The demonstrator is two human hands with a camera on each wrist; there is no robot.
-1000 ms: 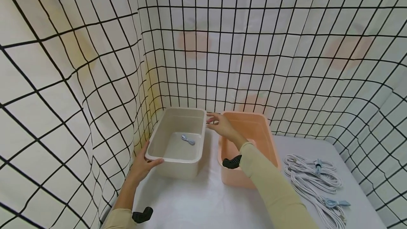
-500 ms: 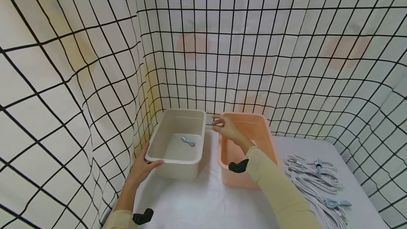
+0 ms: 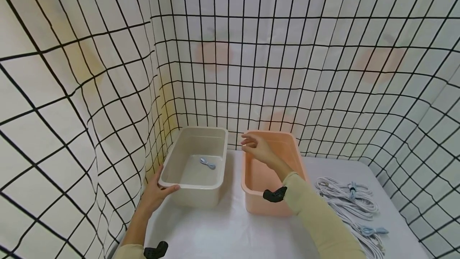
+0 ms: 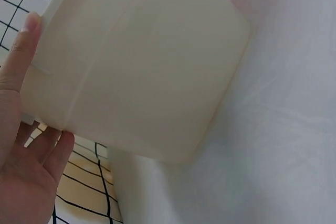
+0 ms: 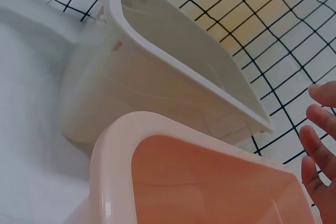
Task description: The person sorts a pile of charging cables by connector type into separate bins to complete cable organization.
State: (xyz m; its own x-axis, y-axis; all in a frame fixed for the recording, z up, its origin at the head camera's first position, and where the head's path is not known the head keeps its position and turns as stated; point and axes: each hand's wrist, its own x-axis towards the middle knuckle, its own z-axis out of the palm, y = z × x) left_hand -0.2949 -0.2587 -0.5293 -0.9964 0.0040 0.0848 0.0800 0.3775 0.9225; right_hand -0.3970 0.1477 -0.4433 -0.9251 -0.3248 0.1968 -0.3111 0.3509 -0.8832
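A deep beige plastic bin (image 3: 195, 197) stands on the left, with a small bundled pale blue cable (image 3: 207, 163) lying on its floor. My left hand (image 3: 152, 197) holds the bin's near left corner, thumb along the front rim and fingers on the left side; the left wrist view shows this thumb and the fingers (image 4: 58, 153) bent under the rim. To the right is a peach plastic bin (image 3: 260, 207). Over its far left corner hovers my right hand (image 3: 261, 150), fingers loosely bent and holding nothing; the right wrist view shows the fingers (image 5: 317, 148) apart from both bins.
Several coiled white cables (image 3: 343, 201) with pale blue ties lie on the white-covered table (image 3: 219, 237) at the right. Black netting (image 3: 244, 71) before white sheeting encloses the left, back and right. A narrow gap separates the bins.
My right hand has left the beige bin's right rim and moved rightward over the peach bin. The left hand keeps its place on the corner. The head view has shifted slightly.
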